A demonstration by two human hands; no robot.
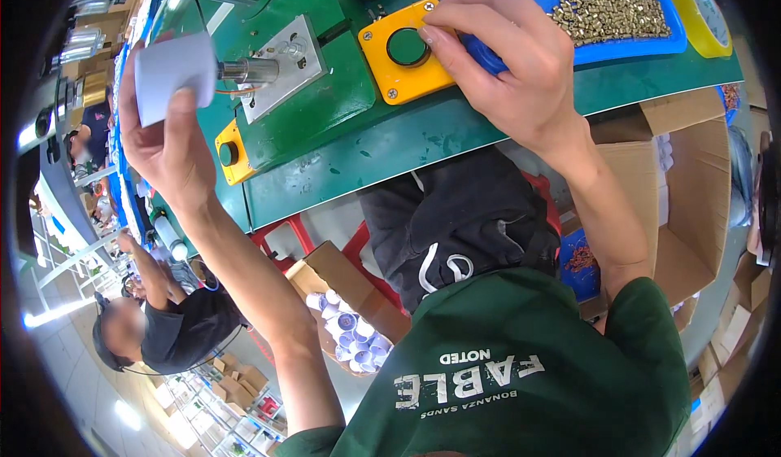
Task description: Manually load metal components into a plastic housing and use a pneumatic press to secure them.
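Note:
My left hand [165,149] grips a white cup-shaped plastic piece [172,78], thumb on its near side and fingers behind. The piece is slightly blurred. Its right side meets or overlaps the end of a shiny metal pin [250,70], which stands on a metal plate [305,60] on the green machine base; I cannot tell whether they touch. My right hand [521,70] is over the right edge of a yellow box with a green push button [407,48]. Its thumb and forefinger are pinched together; anything between them is too small to make out.
A blue tray [630,48] of small brass fittings [606,9] stands at the back right, beside a yellow tape roll [701,17]. A second button box [232,153] sits at left. Below the bench are a carton of white cups [351,331] and an open carton [687,205]. Another person [183,331] works at left.

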